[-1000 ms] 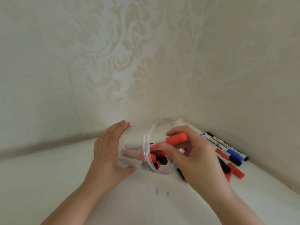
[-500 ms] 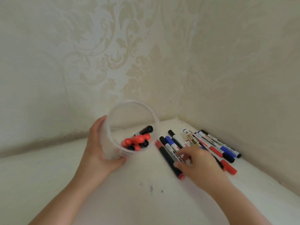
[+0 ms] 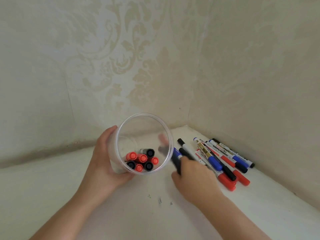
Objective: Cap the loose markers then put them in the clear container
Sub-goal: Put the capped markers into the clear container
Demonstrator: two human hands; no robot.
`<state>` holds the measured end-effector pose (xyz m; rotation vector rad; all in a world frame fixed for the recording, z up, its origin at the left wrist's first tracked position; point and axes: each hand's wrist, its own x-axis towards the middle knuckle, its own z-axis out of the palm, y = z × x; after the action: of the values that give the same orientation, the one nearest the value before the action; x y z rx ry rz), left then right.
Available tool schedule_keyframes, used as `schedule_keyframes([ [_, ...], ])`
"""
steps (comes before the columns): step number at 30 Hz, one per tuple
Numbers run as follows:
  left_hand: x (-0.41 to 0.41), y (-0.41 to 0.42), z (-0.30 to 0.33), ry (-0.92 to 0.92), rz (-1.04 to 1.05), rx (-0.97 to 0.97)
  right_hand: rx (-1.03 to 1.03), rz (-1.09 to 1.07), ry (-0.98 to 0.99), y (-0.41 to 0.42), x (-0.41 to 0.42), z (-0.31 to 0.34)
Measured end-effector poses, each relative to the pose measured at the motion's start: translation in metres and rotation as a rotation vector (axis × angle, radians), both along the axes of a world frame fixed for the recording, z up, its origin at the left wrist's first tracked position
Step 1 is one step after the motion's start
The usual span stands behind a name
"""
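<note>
Left hand (image 3: 103,163) is gripping the clear container (image 3: 119,135), fingers and thumb curling round its wall, mouth tilting toward the camera. Seven capped markers are sitting inside it, ends up: four red caps (image 3: 142,158) and three black caps (image 3: 150,152), all bunching against the lower side of the container.

Right hand (image 3: 192,174) is curling over the near edge of the loose marker pile (image 3: 223,160), just right of the container. Fingers are closing round a dark marker (image 3: 176,166); blur is making the exact pinch hard to read, and I cannot tell if it is lifting off the surface. A blue-capped marker (image 3: 176,152) is lying right beside the fingertips, touching the container's rim in view.

Pile is lying in the corner on the white table (image 3: 121,213), against the right wall: mixed red, blue and black markers, overlapping, mostly pointing diagonally. Whether all are capped cannot be told. Small dark specks (image 3: 160,200) are showing on the table between the forearms. Patterned wallpaper (image 3: 138,58) is covering both walls.
</note>
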<state>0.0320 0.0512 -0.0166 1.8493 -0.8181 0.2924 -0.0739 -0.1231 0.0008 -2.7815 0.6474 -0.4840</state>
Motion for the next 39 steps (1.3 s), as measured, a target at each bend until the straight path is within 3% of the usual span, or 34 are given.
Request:
schedule_keyframes([
  [4,0.013,-0.003,-0.005,0.05,-0.034,0.006,0.806,-0.026,-0.574,-0.001,-0.022,0.033],
  [6,0.018,-0.004,-0.007,0.027,-0.057,0.0,0.923,-0.001,-0.787,0.001,-0.035,0.043],
  [9,0.013,-0.005,-0.008,-0.042,-0.047,-0.004,0.887,0.205,-1.017,0.014,-0.047,0.053],
  [12,0.004,-0.008,-0.005,-0.083,-0.057,0.015,0.714,0.46,-0.968,0.027,-0.042,0.05],
  [16,0.002,-0.011,-0.005,-0.107,-0.083,0.033,0.465,0.343,-0.813,0.025,-0.026,0.045],
  [18,0.001,-0.011,-0.006,-0.125,-0.078,0.054,0.469,0.282,-0.789,0.023,-0.023,0.049],
  [25,0.002,-0.01,-0.005,-0.138,-0.08,0.051,0.493,0.269,-0.975,0.03,-0.032,0.055],
  [31,-0.002,-0.01,-0.004,-0.191,-0.096,0.064,0.558,0.283,-0.63,0.037,-0.028,0.06],
  [36,0.001,-0.01,-0.006,-0.214,-0.076,0.081,0.684,0.243,-0.787,0.028,-0.032,0.062],
  [39,0.002,-0.01,-0.006,-0.184,-0.072,0.069,0.651,0.283,-0.723,0.032,-0.031,0.059],
])
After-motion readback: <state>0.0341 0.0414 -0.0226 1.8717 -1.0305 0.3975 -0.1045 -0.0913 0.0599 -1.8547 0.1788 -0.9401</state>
